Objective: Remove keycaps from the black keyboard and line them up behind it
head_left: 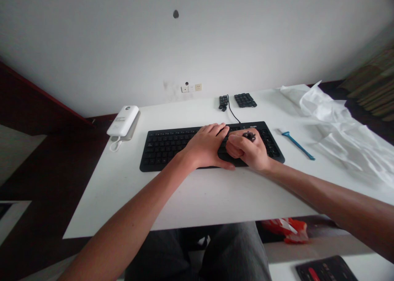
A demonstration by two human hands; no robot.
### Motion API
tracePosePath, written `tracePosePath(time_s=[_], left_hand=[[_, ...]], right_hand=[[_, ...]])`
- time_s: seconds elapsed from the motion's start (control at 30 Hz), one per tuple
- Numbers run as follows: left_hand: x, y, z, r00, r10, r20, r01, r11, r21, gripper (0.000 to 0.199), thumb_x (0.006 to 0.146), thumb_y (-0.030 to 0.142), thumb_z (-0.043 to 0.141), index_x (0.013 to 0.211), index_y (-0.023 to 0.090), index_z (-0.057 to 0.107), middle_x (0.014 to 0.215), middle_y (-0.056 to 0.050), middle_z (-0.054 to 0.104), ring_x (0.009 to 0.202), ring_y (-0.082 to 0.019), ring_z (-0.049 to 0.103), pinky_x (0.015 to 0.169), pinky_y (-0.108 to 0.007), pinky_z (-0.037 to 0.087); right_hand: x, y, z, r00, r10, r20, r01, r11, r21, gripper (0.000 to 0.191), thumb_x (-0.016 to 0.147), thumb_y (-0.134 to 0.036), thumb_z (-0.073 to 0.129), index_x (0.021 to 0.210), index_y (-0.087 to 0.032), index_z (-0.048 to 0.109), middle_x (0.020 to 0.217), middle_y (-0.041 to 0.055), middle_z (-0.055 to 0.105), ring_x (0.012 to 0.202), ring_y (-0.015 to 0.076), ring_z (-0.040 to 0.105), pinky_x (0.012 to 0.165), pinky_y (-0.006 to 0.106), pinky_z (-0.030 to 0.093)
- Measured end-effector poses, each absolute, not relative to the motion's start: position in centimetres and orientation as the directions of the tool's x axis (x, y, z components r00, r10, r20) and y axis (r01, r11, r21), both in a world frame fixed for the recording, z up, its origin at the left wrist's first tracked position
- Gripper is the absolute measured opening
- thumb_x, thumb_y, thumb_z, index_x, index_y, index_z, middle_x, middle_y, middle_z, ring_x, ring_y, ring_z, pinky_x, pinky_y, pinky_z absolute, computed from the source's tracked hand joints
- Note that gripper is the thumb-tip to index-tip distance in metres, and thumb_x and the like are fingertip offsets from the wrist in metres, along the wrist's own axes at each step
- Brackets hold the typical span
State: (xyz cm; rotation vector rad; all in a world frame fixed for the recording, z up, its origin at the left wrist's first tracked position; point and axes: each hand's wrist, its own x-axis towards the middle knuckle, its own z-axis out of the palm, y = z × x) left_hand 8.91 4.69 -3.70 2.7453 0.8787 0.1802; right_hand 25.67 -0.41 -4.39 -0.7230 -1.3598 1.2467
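A black keyboard (168, 145) lies flat on the white table. My left hand (209, 145) rests on its middle, fingers spread and thumb over the front edge. Beside it, over the keyboard's right part, my right hand (248, 149) is closed in a fist round a small dark object (249, 136), whose top shows above the fingers; its lower part is hidden. The keyboard's cable (233, 113) runs back from its rear edge. Behind it lie two dark groups of keycaps, a small one (223, 102) and a larger one (245, 100).
A white power bank (123, 122) with a short cable lies at the table's (123, 203) back left. To the right are a blue brush (298, 145) and crumpled white wrapping (332, 125). Below the table are a red bag (287, 228) and a black object (326, 269).
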Motion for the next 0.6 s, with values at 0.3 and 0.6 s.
tracePosePath(time_s=[0.3, 0.6], left_hand=[[9.0, 4.8, -4.1, 0.809, 0.587, 0.043, 0.561, -0.792, 0.241, 0.118, 0.074, 0.084, 0.068, 0.161, 0.012, 0.032, 0.169, -0.018, 0.032, 0.156, -0.035, 0.028, 0.128, -0.043, 0.018], [8.8, 4.6, -3.8, 0.804, 0.594, 0.029, 0.574, -0.787, 0.226, 0.121, 0.075, 0.087, 0.063, 0.163, 0.011, 0.029, 0.171, -0.018, 0.026, 0.158, -0.034, 0.024, 0.129, -0.043, 0.017]], right_hand=[[26.0, -0.4, -5.0, -0.231, 0.929, 0.289, -0.131, 0.264, -0.955, 0.051, 0.098, -0.035, 0.061, 0.051, -0.021, 0.045, 0.047, -0.0032, 0.041, 0.044, 0.0101, 0.033, 0.044, 0.03, 0.023], [27.1, 0.7, -2.9, -0.15, 0.97, 0.192, -0.406, 0.117, -0.906, 0.053, 0.09, -0.033, 0.067, 0.051, -0.024, 0.032, 0.044, -0.0082, 0.022, 0.038, 0.0072, 0.018, 0.039, 0.029, 0.015]])
